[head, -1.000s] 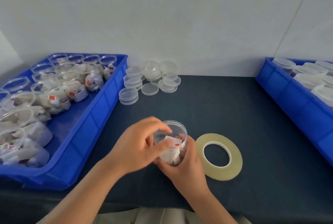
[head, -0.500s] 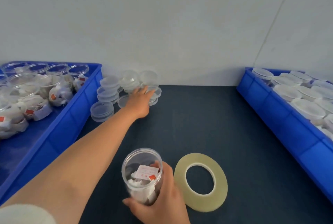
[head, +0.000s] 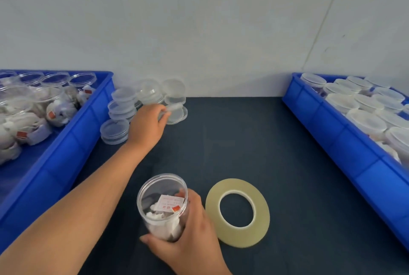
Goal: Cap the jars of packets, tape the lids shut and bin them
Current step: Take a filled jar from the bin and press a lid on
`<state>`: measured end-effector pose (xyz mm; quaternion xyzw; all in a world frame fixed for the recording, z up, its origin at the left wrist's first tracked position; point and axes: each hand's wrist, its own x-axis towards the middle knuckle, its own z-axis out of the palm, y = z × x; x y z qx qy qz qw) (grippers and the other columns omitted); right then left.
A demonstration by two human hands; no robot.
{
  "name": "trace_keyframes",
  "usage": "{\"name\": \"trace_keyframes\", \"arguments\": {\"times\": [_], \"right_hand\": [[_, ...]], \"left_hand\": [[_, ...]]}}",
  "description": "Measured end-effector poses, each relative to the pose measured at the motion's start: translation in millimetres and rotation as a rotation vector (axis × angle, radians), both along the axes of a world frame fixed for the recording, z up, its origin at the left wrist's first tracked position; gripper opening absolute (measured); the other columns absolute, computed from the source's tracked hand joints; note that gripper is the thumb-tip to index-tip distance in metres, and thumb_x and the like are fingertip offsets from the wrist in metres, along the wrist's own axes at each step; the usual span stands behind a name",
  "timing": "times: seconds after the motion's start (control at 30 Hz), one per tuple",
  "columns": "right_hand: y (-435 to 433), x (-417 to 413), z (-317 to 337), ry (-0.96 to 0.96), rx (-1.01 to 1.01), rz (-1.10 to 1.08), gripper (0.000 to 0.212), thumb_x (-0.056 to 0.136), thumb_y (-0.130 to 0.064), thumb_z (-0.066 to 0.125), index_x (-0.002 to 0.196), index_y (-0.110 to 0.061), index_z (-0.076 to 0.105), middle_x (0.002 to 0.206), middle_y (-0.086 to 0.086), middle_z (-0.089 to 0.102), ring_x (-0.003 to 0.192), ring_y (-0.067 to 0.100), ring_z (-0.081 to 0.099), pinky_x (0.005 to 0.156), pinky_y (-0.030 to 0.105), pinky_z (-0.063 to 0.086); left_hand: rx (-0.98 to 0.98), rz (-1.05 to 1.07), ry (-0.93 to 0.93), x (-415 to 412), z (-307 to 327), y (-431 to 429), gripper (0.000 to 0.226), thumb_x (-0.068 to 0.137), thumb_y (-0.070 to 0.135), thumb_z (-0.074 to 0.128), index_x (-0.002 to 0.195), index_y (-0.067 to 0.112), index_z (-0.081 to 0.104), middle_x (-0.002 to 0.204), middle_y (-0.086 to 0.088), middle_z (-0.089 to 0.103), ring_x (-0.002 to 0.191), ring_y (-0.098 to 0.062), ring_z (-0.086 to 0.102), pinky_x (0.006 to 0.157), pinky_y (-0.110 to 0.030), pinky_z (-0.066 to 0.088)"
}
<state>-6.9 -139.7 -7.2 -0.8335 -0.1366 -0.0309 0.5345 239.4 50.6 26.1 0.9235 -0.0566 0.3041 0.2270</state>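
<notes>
**Head view.** The jar [head: 162, 206] of packets stands upright on the desk [head: 243, 142] close to the person, its long axis vertical and its mouth open upward, not yet capped. The right hand [head: 192, 235] wraps the jar's lower wall from the right, fingers curled round it. The left hand [head: 147, 126], on an outstretched arm, is at the loose lids [head: 124, 106] stacked against the wall [head: 199, 31]. Its fingertips pinch the near edge of one clear lid [head: 174, 112] lying flat at the front of that group.

The deciding relation is that the lid lies well beyond the jar, almost straight ahead of it. It must therefore travel back toward the person and settle level over the mouth. The left hand is at the lid and the right hand at the jar.

A roll of tape [head: 238, 212] lies flat just right of the jar. The left bin [head: 73, 142], blue, holds uncapped jars, and the right bin [head: 332, 137], also blue, holds capped ones. The desk top is dark and matte, and the wall is plain and pale
</notes>
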Motion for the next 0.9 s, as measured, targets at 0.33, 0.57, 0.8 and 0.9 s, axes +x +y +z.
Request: {"name": "trace_keyframes", "arguments": {"times": [0.33,0.57,0.8,0.9], "right_hand": [[0.4,-2.6,1.0,-0.013,0.008,-0.013,0.085,0.064,-0.069,0.088,0.128,-0.057,0.034,0.129,-0.034,0.055,0.118,-0.007,0.060,0.094,0.014,0.050],[-0.3,-5.8,1.7,-0.028,-0.007,-0.007,0.086,0.065,-0.071,0.087,0.126,-0.065,0.028,0.123,-0.034,0.059,0.111,-0.010,0.063,0.086,0.012,0.053],[-0.4,-7.2,-1.1,-0.026,-0.016,-0.003,0.084,0.065,-0.071,0.086,0.129,-0.052,0.036,0.118,-0.031,0.059,0.110,-0.005,0.062,0.084,0.012,0.051],[0.9,-6.0,-0.3,-0.032,-0.034,0.006,0.072,0.070,-0.069,0.084,0.127,-0.051,0.045,0.113,-0.028,0.063,0.107,-0.001,0.064,0.079,0.010,0.049]], "left_hand": [[-1.119,-0.338,0.424,-167.4,92.4,11.2,0.037,0.111,0.013,0.054,0.125,0.042,0.072,0.104,-0.001,0.077,0.079,-0.011,0.075,0.064,-0.022,0.059],[-0.264,-0.128,0.658,-225.6,94.6,1.1,0.033,0.109,0.039,0.052,0.137,0.055,0.057,0.104,0.027,0.068,0.090,0.011,0.064,0.075,-0.018,0.048],[-0.093,-0.145,0.596,-243.1,89.5,-26.3,0.052,0.110,0.042,0.042,0.161,0.046,0.031,0.152,0.031,0.041,0.144,0.003,0.039,0.105,-0.022,0.032],[-0.032,-0.200,0.592,-251.2,95.3,-46.9,0.072,0.099,0.070,0.042,0.163,0.048,0.020,0.160,0.032,0.030,0.150,0.001,0.031,0.109,-0.027,0.035]]}}
